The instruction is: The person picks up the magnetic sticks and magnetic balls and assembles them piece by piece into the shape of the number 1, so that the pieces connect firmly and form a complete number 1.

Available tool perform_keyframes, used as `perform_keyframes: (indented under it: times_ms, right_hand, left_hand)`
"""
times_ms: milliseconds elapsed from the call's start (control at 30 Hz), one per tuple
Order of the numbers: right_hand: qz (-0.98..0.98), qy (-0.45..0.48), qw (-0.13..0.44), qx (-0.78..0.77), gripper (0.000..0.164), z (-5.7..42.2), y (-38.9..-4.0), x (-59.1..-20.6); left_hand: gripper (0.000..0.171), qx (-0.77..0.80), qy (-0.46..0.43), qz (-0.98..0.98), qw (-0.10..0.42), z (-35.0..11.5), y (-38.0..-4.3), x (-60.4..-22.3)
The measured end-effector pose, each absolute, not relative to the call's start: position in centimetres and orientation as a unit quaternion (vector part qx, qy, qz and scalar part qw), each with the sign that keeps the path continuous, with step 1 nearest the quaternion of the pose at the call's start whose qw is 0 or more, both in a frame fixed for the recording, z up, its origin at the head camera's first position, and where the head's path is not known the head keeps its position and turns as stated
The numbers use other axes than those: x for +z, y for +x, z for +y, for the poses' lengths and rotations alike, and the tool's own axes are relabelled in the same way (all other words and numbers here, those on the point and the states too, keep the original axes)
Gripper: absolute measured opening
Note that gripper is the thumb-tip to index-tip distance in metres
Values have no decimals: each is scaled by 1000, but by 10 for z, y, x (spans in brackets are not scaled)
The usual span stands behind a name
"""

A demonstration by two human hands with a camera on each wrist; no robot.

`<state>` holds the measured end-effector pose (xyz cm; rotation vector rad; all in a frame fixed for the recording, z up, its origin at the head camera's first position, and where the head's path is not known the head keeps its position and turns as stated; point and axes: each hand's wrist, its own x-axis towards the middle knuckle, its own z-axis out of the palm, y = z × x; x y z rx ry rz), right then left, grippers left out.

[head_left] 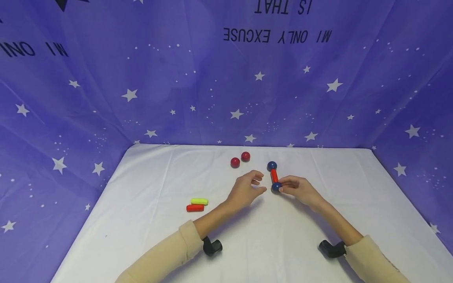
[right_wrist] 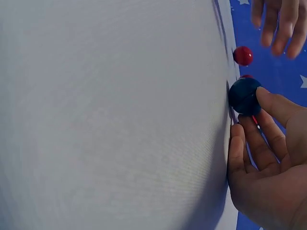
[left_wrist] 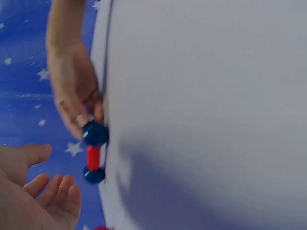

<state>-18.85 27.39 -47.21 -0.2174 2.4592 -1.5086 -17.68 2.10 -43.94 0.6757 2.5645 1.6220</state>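
My right hand (head_left: 301, 191) pinches a dark blue ball (head_left: 275, 187) between thumb and fingers. That ball sits on the near end of a red rod (head_left: 274, 176), and a second blue ball (head_left: 272, 166) caps the far end, so the piece looks like a small dumbbell. In the right wrist view, the thumb presses the gripped blue ball (right_wrist: 245, 97), which hides most of the rod. Just left of this piece, my left hand (head_left: 245, 190) is held with fingers apart and loosely bent, touching nothing. The left wrist view shows a gap between its fingertips and the red rod (left_wrist: 93, 157).
Two red balls, one nearer (head_left: 235, 162) and one farther (head_left: 245, 156), lie at the back of the white-covered table (head_left: 155, 243). A yellow-green rod (head_left: 199, 201) and a loose red rod (head_left: 195, 208) lie side by side left of my left hand. A purple starry cloth (head_left: 212, 78) surrounds the table's back and sides.
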Motion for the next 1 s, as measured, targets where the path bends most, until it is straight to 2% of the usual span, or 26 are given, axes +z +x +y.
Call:
perform_keyframes:
  times_ms: [400, 667, 1000]
  right_hand:
    - [847, -72, 125, -511, 38, 274, -189, -471]
    - [846, -71, 131, -511, 39, 275, -189, -472]
    - [846, -73, 131, -511, 38, 275, -189, -472]
  left_hand:
    - [24, 492, 198, 847, -35, -90, -156, -422]
    - [21, 468, 163, 869, 13, -151, -139, -435]
    - [20, 441, 191, 876, 36, -175, -131, -452]
